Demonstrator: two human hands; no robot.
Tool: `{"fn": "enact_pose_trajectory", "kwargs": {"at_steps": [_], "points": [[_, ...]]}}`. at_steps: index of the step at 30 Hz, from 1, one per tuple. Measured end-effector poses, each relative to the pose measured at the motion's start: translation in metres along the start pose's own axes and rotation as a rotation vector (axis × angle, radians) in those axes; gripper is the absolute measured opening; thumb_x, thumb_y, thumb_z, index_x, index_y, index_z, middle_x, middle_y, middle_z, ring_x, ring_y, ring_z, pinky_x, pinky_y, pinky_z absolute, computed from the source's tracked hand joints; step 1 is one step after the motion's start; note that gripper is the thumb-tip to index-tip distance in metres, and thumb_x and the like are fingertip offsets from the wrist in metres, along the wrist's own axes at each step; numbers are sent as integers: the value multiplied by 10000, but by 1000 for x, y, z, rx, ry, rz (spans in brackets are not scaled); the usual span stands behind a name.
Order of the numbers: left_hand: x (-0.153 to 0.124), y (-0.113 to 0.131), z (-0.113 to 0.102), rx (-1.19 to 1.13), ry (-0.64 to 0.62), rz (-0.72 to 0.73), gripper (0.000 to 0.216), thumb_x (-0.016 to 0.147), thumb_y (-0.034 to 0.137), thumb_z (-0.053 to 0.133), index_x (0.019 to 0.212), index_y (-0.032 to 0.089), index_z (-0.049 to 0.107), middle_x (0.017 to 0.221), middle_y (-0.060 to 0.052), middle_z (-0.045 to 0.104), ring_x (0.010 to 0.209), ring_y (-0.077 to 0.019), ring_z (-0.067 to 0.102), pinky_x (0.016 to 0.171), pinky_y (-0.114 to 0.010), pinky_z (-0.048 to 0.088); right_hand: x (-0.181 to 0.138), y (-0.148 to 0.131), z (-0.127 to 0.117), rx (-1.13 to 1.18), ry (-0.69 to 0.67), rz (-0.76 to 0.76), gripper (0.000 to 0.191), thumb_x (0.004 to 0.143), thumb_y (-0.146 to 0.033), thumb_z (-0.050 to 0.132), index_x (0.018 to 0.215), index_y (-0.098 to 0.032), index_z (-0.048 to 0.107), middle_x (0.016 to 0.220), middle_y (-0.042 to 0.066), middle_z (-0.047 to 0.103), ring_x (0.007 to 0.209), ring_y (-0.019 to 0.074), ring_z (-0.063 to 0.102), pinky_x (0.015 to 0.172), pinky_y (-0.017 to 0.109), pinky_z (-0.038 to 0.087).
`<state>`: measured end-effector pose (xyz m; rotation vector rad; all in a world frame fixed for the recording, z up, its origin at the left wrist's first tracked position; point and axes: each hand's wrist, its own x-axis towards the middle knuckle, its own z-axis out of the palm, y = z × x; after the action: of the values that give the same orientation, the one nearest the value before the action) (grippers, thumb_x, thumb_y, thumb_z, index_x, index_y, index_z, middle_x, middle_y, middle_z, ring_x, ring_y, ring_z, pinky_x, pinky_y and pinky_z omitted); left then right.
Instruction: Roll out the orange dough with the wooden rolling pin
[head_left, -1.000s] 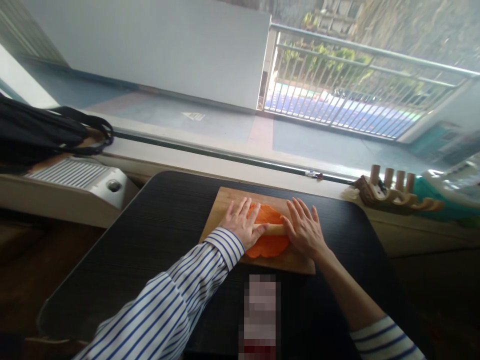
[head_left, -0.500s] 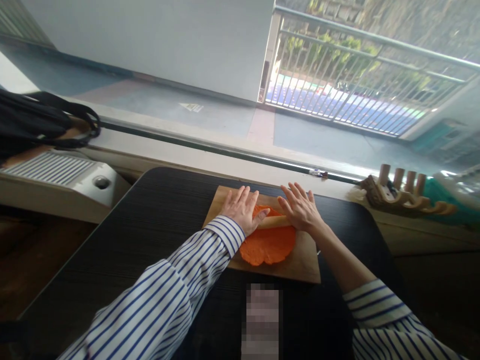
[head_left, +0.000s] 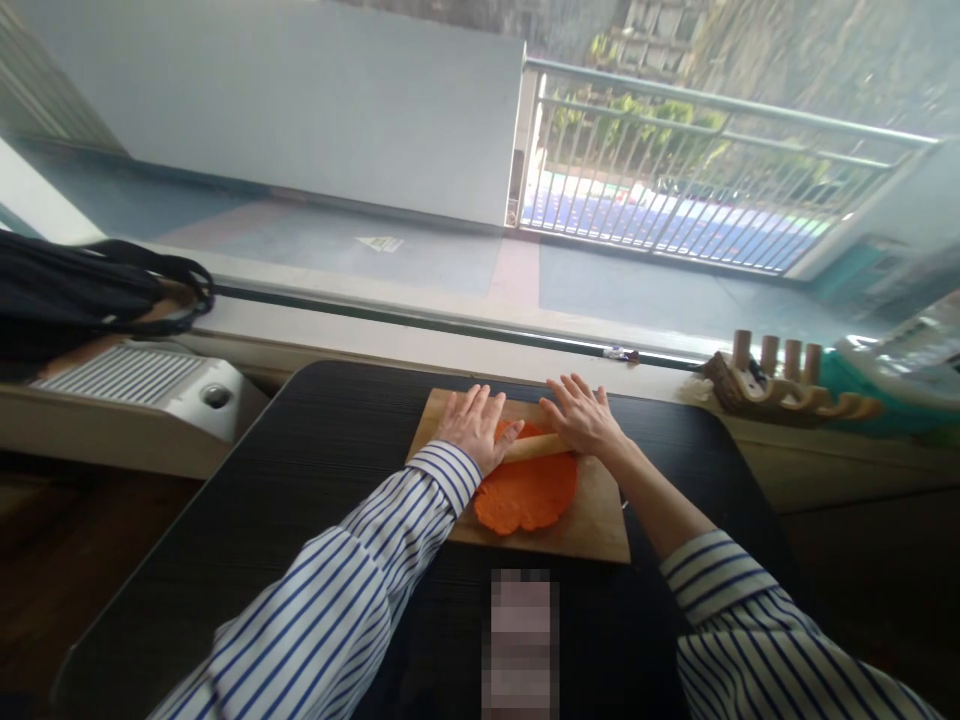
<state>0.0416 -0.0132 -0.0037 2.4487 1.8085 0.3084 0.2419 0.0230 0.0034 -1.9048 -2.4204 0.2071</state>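
Observation:
A flat round of orange dough (head_left: pixel 526 493) lies on a wooden board (head_left: pixel 592 520) on the dark table (head_left: pixel 315 470). Across the dough's far part rests a wooden rolling pin (head_left: pixel 534 447). My left hand (head_left: pixel 472 425) lies flat on the pin's left end, fingers stretched out. My right hand (head_left: pixel 581 417) presses flat on the pin's right end, fingers spread. Both arms wear blue-and-white striped sleeves.
A white heater (head_left: pixel 142 375) with a black bag (head_left: pixel 82 290) on it stands at the left. A wooden rack with pegs (head_left: pixel 780 385) sits on the sill at the right. A window sill (head_left: pixel 450 335) runs behind the table.
Both hands have pushed the rolling pin from the middle of the dough toward its far edge, leaving more flattened dough showing on the near side. The camera shifted slightly.

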Motion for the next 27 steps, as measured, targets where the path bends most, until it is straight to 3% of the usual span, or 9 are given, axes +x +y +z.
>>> {"fn": "enact_pose_trajectory", "kwargs": {"at_steps": [12,27], "points": [[-36,16,5,31,-14,31,701,915,593,201,1400,130,403,1457,-175,372,1375,-295,292,1111,-539,206,-44,-2,6,-71,85,-26,535,960,-441,251,1422,-192,351,1498,114,320,1401,252,195,1104,566,123],[-1,-1,5,-22,1,-15,704,908,608,213,1395,138,409,1458,-172,378,1372,-294,294,1119,-529,186,1,-4,-1,11,-3,10,514,948,-420,299,1415,-209,336,1517,117,270,1412,278,141,1066,647,131]]}}
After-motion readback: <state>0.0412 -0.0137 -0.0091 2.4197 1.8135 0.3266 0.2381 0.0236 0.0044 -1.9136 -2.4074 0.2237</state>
